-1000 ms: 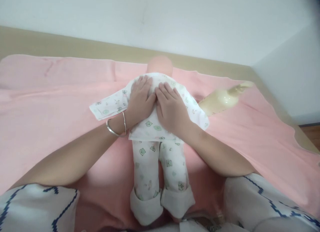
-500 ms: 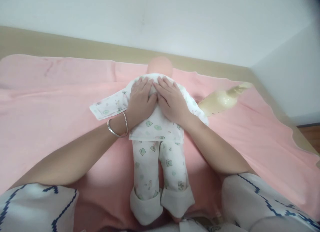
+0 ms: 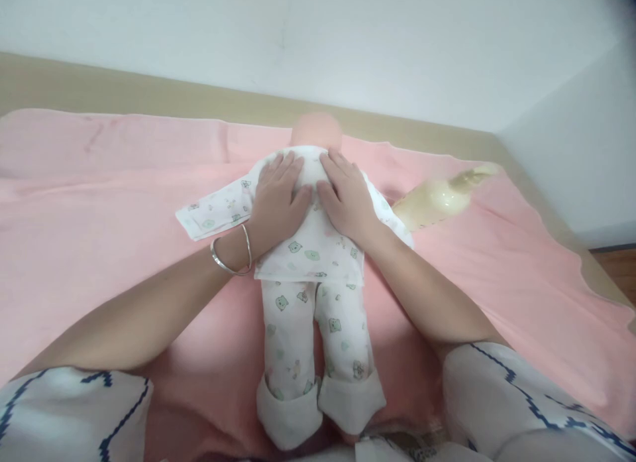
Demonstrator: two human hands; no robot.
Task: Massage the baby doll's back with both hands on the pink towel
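A baby doll (image 3: 313,243) in white, animal-print top and trousers lies face down, its bald head (image 3: 317,130) pointing away from me. My left hand (image 3: 281,200) rests flat on the left side of its upper back, fingers extended. On the right side of the back lies my right hand (image 3: 348,197), also flat, with its thumb apart from the fingers. A gap of printed cloth shows between the two hands. One sleeve (image 3: 213,211) stretches out to the left; the other is partly hidden behind my right wrist. A silver bangle (image 3: 232,258) circles my left wrist.
Under the doll is a pink blanket (image 3: 99,250) spread over a beige surface (image 3: 149,84). A glossy cream-coloured object (image 3: 442,198) with a narrow curved end lies right of the doll, its kind unclear. A white wall (image 3: 318,38) rises behind.
My right hand has shifted slightly to the right across the doll's back, widening the gap between my hands. My left hand stays in nearly the same place.
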